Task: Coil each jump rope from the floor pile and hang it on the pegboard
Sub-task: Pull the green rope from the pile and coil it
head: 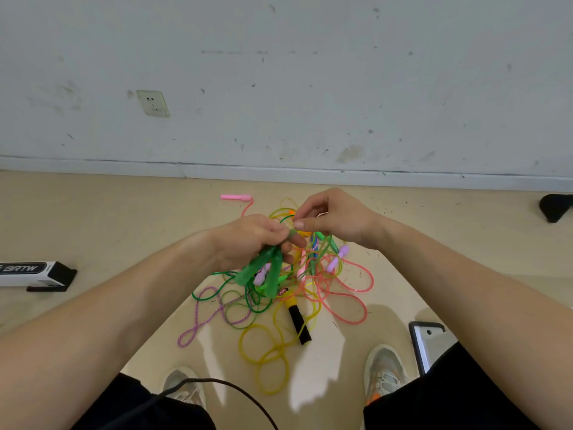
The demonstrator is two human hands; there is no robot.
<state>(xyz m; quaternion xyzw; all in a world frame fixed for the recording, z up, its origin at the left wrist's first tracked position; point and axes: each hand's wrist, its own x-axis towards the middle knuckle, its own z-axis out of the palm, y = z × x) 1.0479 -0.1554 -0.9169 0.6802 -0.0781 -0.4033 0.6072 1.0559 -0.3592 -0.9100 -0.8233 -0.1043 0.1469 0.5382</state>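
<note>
**Inspector:** Report from the feet outward. Where is the work?

**Assessor:** Nearest the shoes [384, 372] a yellow rope [266, 352] lies in loose loops on the floor [93, 218], its black handle [299, 324] beside them. A speckled purple rope [201, 324] trails off to the left. Neither is being handled.

**Inspector:** And the pile?

**Assessor:** The pile [310, 274] sits just beyond, with pink, yellow and green cords crossing one another. The hands work directly above it.

**Inspector:** State of each grip.

**Assessor:** The left grip [248, 240] is clenched round both green handles [263, 268], held together and pointing down. I judge they are paired so the rope has one fixed end to coil from. The right grip [331, 217] pinches a thin cord between thumb and forefinger, just beside the left knuckles. It looks like the green cord [194, 295], but I cannot be certain.

**Inspector:** Why so close together?

**Assessor:** In my opinion it is feeding a short first loop toward the handles. Part of the green cord trails on the floor and passes through the tangle, so it may snag.

**Inspector:** Farther out?

**Assessor:** A pink handle [235, 197] lies apart, near the skirting. A wall socket [153, 103] is behind it. No pegboard is in view, so hanging is not yet done.
</note>
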